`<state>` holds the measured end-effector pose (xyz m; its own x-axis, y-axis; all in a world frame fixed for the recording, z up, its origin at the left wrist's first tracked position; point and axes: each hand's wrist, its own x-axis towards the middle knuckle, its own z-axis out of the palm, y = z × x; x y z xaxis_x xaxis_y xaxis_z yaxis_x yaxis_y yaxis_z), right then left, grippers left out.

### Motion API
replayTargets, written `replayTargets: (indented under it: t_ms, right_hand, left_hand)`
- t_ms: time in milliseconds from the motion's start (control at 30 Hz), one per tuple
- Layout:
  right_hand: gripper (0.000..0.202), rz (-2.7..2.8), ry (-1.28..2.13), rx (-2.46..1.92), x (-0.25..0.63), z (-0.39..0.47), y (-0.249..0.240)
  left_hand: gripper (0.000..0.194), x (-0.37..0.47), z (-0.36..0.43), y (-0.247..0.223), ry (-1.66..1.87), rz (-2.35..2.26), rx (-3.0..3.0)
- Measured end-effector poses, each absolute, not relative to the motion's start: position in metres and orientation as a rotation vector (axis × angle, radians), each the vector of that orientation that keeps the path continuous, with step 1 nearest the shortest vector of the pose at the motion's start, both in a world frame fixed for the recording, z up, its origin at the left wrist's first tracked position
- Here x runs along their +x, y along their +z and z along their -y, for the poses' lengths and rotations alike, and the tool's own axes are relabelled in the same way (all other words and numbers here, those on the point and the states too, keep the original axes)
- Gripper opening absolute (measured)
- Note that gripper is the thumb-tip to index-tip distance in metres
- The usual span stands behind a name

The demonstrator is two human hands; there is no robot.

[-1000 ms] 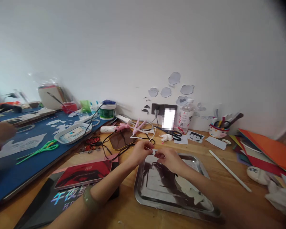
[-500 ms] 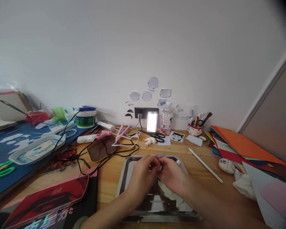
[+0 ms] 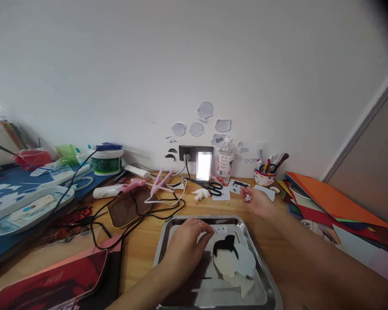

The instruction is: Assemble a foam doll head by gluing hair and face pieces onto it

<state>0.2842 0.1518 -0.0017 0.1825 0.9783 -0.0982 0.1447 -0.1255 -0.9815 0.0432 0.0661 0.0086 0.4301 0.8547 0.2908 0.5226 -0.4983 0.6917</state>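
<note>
The metal tray (image 3: 263,263) sits on the wooden counter (image 3: 139,262) in front of the person. Above the tray's left half, the left hand (image 3: 188,246) is loosely curled, back upward, a ring on one finger; thumb and fingertips lie near each other, and I can't tell whether anything is between them.

The right hand (image 3: 259,202) is out past the tray's far right corner, fingers drawn together on a white scrap (image 3: 248,197) — small and crumpled-looking, held at the fingertips. In this view that hand partly covers a black-and-white drawing (image 3: 236,186) beyond the tray.

In the right half of the tray lie flat cut-outs: a black piece (image 3: 226,243), curved with a pointed tip, over the upper edge of a cream shape (image 3: 225,261), and a pale round piece (image 3: 246,261) overlapping that shape on the right. Near the tray's far edge is a small white piece (image 3: 221,230) with dark dots.

Beyond the tray are a crumpled white lump (image 3: 201,194), black-handled scissors (image 3: 215,188), a white card (image 3: 221,193) and a clear bottle (image 3: 225,162). Past its far right corner stand a cup of pens (image 3: 265,177) and, nearer, a roll of tape (image 3: 274,189); coloured paper (image 3: 330,200) is stacked farther right. Left of the tray — a pink tool (image 3: 134,185), tangled black cable (image 3: 163,208) and a red folder (image 3: 51,280).
</note>
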Motion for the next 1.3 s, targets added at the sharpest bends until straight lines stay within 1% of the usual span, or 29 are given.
replayTargets:
  t_ms: [100,367,633,767,867,967,1133,1300]
  right_hand:
    - [0.028,1.200,0.966,-1.695,0.310,-0.185,-0.002]
    - [0.029,1.616,0.544,-2.124,0.340,-0.237,-0.009]
    - [0.028,1.859,0.313,-2.346,0.335,-0.259,-0.012]
    - [0.027,1.925,0.077,-2.300,0.333,-0.241,0.001]
    - [0.026,1.974,-0.139,-2.162,0.330,-0.221,0.015]
    - [0.023,2.010,-0.277,-1.995,0.326,-0.204,0.029]
    - [0.022,1.992,-0.321,-1.800,0.318,-0.189,0.042]
    - [0.030,1.882,-0.327,-1.771,0.311,-0.185,0.047]
  left_hand:
    - [0.016,0.037,-0.064,0.005,0.768,-1.205,2.033]
    - [0.016,0.034,-0.070,-0.007,0.719,-1.266,1.837]
    - [0.015,0.038,-0.069,-0.008,0.709,-1.206,1.873]
    - [0.016,0.036,-0.066,-0.011,0.695,-1.188,1.906]
    - [0.015,0.035,-0.064,-0.013,0.668,-1.185,1.925]
    - [0.015,0.035,-0.063,-0.013,0.682,-1.170,1.915]
    - [0.015,0.036,-0.064,-0.014,0.695,-1.154,1.910]
    - [0.016,0.036,-0.063,-0.014,0.679,-1.161,1.920]
